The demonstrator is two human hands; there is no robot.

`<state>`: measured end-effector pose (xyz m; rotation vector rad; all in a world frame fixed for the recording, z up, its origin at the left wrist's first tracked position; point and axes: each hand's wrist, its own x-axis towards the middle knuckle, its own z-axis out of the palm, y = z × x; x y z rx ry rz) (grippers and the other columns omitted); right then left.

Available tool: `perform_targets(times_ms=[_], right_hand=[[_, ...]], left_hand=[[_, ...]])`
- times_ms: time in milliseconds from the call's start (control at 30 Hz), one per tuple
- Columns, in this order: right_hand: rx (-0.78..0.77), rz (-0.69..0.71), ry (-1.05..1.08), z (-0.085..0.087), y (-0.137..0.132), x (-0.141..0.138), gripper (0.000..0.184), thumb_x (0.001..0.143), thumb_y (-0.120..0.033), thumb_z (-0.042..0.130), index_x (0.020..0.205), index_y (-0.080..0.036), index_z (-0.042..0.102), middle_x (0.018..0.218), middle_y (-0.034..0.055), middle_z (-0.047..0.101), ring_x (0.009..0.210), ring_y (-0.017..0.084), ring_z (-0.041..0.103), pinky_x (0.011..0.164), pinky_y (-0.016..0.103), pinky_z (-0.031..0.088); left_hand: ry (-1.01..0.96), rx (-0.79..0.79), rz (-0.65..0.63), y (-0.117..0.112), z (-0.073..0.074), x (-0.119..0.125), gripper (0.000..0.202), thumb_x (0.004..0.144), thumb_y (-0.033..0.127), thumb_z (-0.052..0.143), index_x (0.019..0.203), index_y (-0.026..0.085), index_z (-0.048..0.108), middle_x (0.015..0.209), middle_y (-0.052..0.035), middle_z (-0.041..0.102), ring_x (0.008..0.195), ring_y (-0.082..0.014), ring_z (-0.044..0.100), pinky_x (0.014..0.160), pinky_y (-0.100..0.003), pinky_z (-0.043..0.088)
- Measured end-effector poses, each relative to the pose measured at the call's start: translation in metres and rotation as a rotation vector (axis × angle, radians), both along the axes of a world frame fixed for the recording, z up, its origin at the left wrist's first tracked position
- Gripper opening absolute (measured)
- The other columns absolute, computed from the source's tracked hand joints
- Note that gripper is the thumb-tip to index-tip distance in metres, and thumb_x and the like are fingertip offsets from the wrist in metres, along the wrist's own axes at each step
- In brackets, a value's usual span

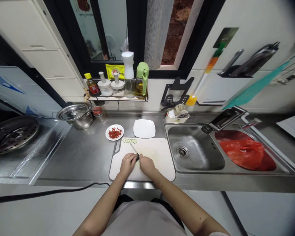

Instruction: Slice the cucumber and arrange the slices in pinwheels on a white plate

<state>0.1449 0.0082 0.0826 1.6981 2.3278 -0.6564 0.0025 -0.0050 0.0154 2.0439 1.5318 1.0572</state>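
Note:
A white cutting board lies on the steel counter in front of me. Both hands meet at its middle. My right hand is closed on a knife, and the thin blade points up and left toward a short row of cucumber slices at the board's far edge. My left hand is curled, fingertips pressed on a small dark green cucumber piece right beside the knife. Most of that piece is hidden by my fingers.
A small plate of chopped red chilli and an empty white square plate sit behind the board. A lidded steel pot stands at the left, with a condiment shelf above. A double sink is on the right, its far basin holding a red tub.

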Motion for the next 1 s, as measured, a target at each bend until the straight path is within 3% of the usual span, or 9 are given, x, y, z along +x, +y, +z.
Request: perform_targets(times_ms=[1000], right_hand=[[-0.017,0.025,-0.091,0.002,-0.044,0.039,0.032,0.085,-0.001,0.035,0.112,-0.011,0.048,0.093,0.0158,0.067,0.092,0.023,0.066,0.075,0.031,0.048]], left_hand=[[0.043,0.005,0.004,0.0,-0.004,-0.001,0.021,0.091,0.024,0.049,0.099,0.021,0.069,0.095,-0.0058,0.068,0.091,-0.0175,0.061,0.084,-0.034,0.05]])
